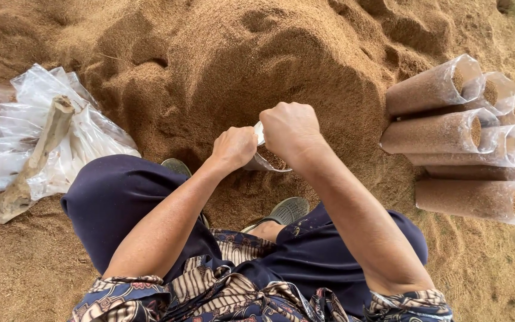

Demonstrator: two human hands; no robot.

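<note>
A clear plastic bag, partly filled with brown sawdust, is held at the foot of the sawdust heap, between the knees. Its mouth is gripped by the left hand and the right hand, both curled closed. Filled bags are stacked to the right; empty bags under a stick lie left

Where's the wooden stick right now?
In the head view the wooden stick lies at far left on the pile of empty plastic bags, beside the person's left knee.
</note>
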